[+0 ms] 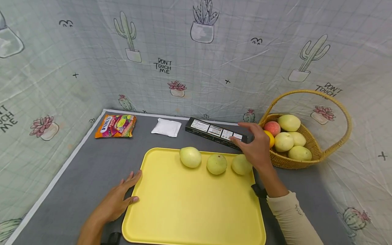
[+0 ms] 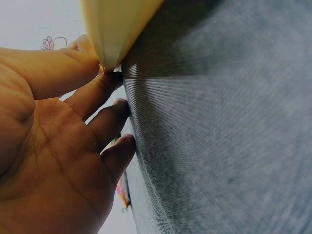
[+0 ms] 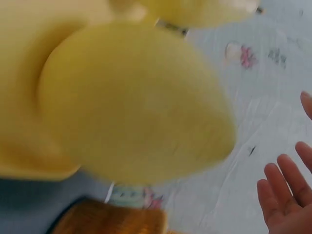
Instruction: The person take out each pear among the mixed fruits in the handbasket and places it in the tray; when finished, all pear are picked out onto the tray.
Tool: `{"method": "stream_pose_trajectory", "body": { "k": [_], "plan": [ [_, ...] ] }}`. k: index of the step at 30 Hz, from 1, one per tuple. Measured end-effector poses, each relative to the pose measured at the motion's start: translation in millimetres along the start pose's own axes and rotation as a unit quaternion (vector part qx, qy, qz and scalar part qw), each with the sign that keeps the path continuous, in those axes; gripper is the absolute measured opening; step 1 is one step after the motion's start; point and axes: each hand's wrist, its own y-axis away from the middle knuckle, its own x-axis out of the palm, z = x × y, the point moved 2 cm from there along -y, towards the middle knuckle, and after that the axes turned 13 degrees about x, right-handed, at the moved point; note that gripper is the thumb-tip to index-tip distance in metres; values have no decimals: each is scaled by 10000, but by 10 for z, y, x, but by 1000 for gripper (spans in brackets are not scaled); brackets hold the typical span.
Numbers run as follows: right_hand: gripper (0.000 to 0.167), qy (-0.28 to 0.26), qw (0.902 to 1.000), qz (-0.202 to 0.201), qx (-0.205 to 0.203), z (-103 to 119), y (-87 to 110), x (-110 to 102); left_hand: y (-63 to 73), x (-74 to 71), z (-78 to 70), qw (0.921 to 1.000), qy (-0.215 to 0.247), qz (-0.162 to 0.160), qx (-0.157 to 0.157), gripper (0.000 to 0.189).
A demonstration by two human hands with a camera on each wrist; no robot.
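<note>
My left hand [image 1: 114,200] rests at the left edge of a yellow tray [image 1: 196,207]. Its thumb and forefinger touch the rim, also seen in the left wrist view, and the fingers are extended. Along the tray's far side sit three pale yellow-green fruits, one at left [image 1: 190,157], one in the middle [image 1: 216,164] and one at right [image 1: 241,164]. My right hand [image 1: 257,146] is raised by the right fruit, thumb and fingers spread, holding nothing. Close up in the right wrist view, that fruit [image 3: 136,102] looks blurred and tapers to one end.
A wicker basket [image 1: 288,164] with a tall handle stands at right, holding several pale fruits, a peach [image 1: 272,128] and a partly hidden orange fruit [image 1: 271,139]. Behind the tray lie a black box [image 1: 214,132], a white packet [image 1: 166,127] and a colourful snack bag [image 1: 115,126].
</note>
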Motion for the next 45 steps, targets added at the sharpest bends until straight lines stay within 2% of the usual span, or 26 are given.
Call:
{"method": "stream_pose_trajectory", "body": {
  "k": [7,16,25,29,35,41,45],
  "plan": [
    [56,-173,9968,-654,435,-321,-58,-242,-5,1,-2,10000,8,46,-43,91],
    [60,-100,9849,-1440,955,-785,-96,-530,9,-1,15,10000,48,-3,-5,91],
    [60,16,9758,-1719,1350,-1154,-150,-753,4,4,25,10000,49,2,-11,91],
    [62,154,9736,-1683,1534,-1290,-200,-830,5,3,16,10000,56,-5,7,91],
    [65,421,9707,-1424,1886,-1421,-229,-883,-2,3,12,9999,111,22,16,91],
    [68,900,9746,-855,1864,-1436,-270,-854,6,3,22,9999,137,-3,102,91],
    [68,1317,9686,-596,2022,-1444,-287,-830,13,4,31,9998,122,7,148,90]
  ]
}}
